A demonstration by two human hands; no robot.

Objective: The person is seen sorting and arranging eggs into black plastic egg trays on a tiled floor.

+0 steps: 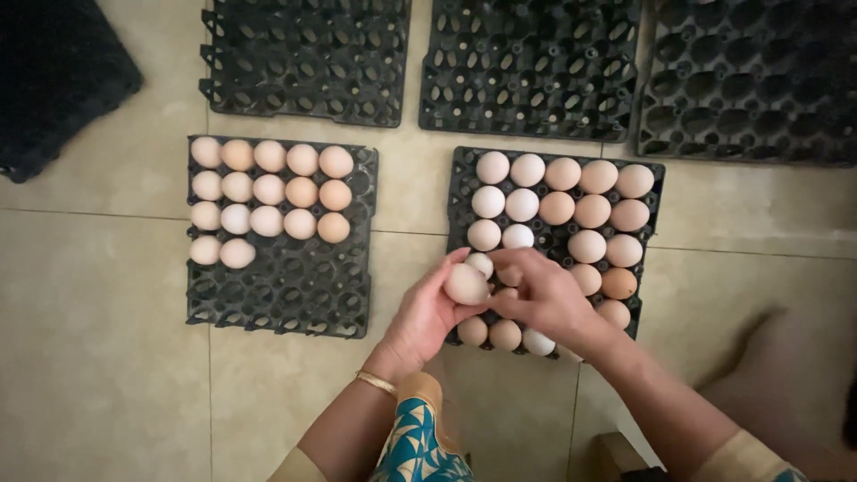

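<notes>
My left hand (427,314) grips a pale egg (466,284) over the near left corner of the right black egg tray (651,259). My right hand (544,297) rests on the eggs of that tray beside it, fingertips touching the held egg; I cannot tell if it grips an egg of its own. The right tray is nearly full of white and tan eggs (571,207). To the left lies a second black tray (295,290) with eggs (268,192) filling its far rows and two in a fourth row.
Three empty black trays (308,58) (531,67) (750,80) line the far side of the beige tiled floor (98,339). A dark tray stack (54,76) sits at the far left. My knee in patterned cloth (420,442) is at the bottom.
</notes>
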